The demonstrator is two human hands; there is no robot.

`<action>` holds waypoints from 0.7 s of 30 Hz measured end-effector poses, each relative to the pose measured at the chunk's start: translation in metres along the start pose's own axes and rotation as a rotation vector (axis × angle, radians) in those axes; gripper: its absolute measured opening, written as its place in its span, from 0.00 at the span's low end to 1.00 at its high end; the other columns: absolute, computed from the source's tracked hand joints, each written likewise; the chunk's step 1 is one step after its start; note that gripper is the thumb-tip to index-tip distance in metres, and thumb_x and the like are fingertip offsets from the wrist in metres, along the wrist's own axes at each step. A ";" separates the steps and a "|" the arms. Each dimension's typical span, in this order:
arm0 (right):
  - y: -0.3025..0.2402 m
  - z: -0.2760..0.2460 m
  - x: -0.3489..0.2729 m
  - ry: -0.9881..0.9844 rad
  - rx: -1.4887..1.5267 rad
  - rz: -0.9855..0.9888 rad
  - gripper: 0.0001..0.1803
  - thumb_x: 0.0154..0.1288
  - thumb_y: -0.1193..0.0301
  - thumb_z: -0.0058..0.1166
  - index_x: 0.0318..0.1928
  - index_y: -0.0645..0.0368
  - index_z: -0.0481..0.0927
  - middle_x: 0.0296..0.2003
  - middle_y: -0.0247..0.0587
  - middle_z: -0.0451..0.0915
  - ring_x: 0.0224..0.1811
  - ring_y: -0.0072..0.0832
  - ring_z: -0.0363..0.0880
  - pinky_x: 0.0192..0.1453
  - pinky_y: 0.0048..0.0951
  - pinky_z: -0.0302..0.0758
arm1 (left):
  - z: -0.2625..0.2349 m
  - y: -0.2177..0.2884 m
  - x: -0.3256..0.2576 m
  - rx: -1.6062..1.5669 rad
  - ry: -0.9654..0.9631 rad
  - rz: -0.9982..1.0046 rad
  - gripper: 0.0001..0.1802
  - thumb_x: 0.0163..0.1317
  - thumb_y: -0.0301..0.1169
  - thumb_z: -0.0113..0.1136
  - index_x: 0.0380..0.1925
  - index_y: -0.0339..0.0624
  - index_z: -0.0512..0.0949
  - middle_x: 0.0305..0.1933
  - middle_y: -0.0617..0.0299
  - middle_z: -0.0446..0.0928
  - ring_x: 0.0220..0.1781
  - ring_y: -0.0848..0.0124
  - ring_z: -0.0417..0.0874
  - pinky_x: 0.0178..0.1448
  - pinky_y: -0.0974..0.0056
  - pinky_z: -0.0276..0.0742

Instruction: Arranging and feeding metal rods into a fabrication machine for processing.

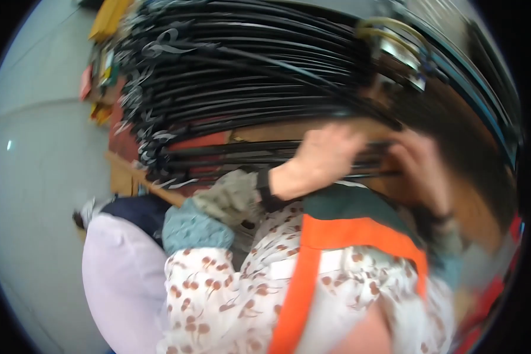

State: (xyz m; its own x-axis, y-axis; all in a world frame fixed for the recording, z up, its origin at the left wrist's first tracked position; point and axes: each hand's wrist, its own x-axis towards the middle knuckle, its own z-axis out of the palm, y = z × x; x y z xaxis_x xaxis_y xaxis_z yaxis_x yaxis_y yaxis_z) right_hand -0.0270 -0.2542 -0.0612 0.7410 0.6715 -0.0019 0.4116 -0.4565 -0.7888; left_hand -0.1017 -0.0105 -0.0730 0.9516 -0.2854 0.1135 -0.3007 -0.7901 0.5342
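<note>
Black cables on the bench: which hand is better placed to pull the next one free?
Probably the left hand: it lies on the black cables, fingers curled over the lower strands. The right hand is blurred at the bundle's right end, so its grip cannot be told.

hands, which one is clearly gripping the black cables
The left hand, knuckles wrapped over the black cables; the right hand is blurred.
</note>
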 end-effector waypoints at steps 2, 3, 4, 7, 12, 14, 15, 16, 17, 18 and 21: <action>0.000 -0.003 -0.008 0.006 0.015 0.004 0.14 0.73 0.69 0.48 0.48 0.64 0.83 0.31 0.44 0.78 0.36 0.38 0.77 0.40 0.36 0.71 | 0.003 0.008 0.006 -0.004 -0.045 0.003 0.05 0.56 0.28 0.61 0.34 0.48 0.79 0.32 0.57 0.78 0.36 0.56 0.83 0.35 0.53 0.80; -0.003 0.000 -0.011 -0.008 0.023 -0.030 0.14 0.73 0.69 0.48 0.48 0.64 0.83 0.31 0.44 0.78 0.36 0.38 0.77 0.40 0.36 0.71 | 0.000 0.010 0.002 0.019 -0.028 -0.021 0.05 0.56 0.28 0.61 0.34 0.48 0.79 0.32 0.57 0.78 0.36 0.56 0.83 0.35 0.53 0.80; -0.003 0.001 -0.016 0.033 -0.064 -0.066 0.14 0.68 0.74 0.52 0.51 0.64 0.82 0.32 0.46 0.79 0.37 0.41 0.78 0.40 0.37 0.73 | 0.000 0.013 0.002 -0.001 -0.093 -0.008 0.06 0.56 0.28 0.61 0.34 0.47 0.79 0.32 0.56 0.79 0.36 0.55 0.84 0.36 0.52 0.81; 0.009 0.001 -0.024 0.080 -0.279 -0.192 0.21 0.60 0.80 0.55 0.56 0.65 0.81 0.34 0.48 0.81 0.37 0.43 0.78 0.40 0.38 0.75 | -0.001 0.019 0.005 -0.009 -0.219 0.011 0.07 0.56 0.28 0.62 0.35 0.44 0.79 0.33 0.54 0.80 0.35 0.54 0.85 0.37 0.52 0.81; 0.024 0.008 -0.025 0.196 -0.357 -0.397 0.29 0.51 0.85 0.53 0.58 0.67 0.79 0.35 0.47 0.80 0.36 0.44 0.76 0.38 0.40 0.75 | -0.013 0.025 0.019 0.019 -0.319 0.053 0.08 0.56 0.29 0.62 0.36 0.42 0.80 0.35 0.52 0.82 0.35 0.54 0.86 0.37 0.54 0.82; 0.019 0.009 -0.017 0.203 -0.390 -0.412 0.29 0.51 0.85 0.52 0.58 0.67 0.79 0.35 0.47 0.80 0.36 0.44 0.77 0.38 0.40 0.75 | -0.014 0.022 0.025 0.085 -0.220 0.102 0.07 0.55 0.29 0.63 0.34 0.41 0.80 0.35 0.51 0.83 0.35 0.54 0.86 0.36 0.54 0.82; 0.017 0.008 -0.015 0.207 -0.428 -0.413 0.30 0.51 0.86 0.51 0.58 0.68 0.79 0.34 0.47 0.80 0.36 0.44 0.77 0.38 0.40 0.75 | -0.017 0.023 0.030 0.087 -0.222 0.106 0.07 0.55 0.29 0.63 0.34 0.41 0.80 0.35 0.51 0.83 0.35 0.54 0.86 0.36 0.54 0.82; 0.020 0.007 -0.014 0.213 -0.427 -0.414 0.30 0.51 0.86 0.51 0.58 0.68 0.79 0.34 0.47 0.80 0.36 0.44 0.77 0.38 0.40 0.75 | -0.022 0.022 0.035 0.110 -0.258 0.112 0.07 0.56 0.30 0.63 0.34 0.41 0.80 0.35 0.51 0.83 0.35 0.54 0.87 0.36 0.54 0.83; 0.024 0.006 -0.013 0.166 -0.445 -0.386 0.30 0.51 0.86 0.51 0.59 0.67 0.79 0.35 0.47 0.80 0.36 0.44 0.77 0.38 0.40 0.75 | -0.029 0.021 0.040 0.137 -0.292 0.119 0.07 0.56 0.30 0.63 0.34 0.40 0.80 0.35 0.50 0.83 0.36 0.54 0.87 0.36 0.54 0.83; 0.030 0.005 -0.015 0.116 -0.465 -0.349 0.31 0.51 0.86 0.50 0.60 0.67 0.78 0.35 0.47 0.80 0.35 0.44 0.78 0.38 0.40 0.75 | -0.032 0.022 0.048 0.137 -0.296 0.126 0.07 0.56 0.30 0.63 0.34 0.40 0.80 0.35 0.50 0.83 0.36 0.54 0.87 0.36 0.54 0.83; 0.039 0.004 -0.027 0.279 -0.292 -0.309 0.31 0.52 0.86 0.50 0.61 0.67 0.77 0.35 0.48 0.80 0.35 0.44 0.79 0.37 0.41 0.74 | -0.045 0.035 0.072 0.183 -0.469 0.185 0.09 0.56 0.32 0.63 0.34 0.40 0.80 0.35 0.50 0.83 0.36 0.55 0.87 0.36 0.53 0.83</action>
State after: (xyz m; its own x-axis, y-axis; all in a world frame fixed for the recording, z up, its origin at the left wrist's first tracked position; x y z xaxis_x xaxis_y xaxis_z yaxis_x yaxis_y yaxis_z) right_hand -0.0334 -0.2881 -0.0949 0.6581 0.6377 0.4004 0.7358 -0.4316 -0.5219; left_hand -0.0406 -0.0347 -0.0087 0.7641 -0.6075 -0.2168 -0.5069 -0.7734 0.3808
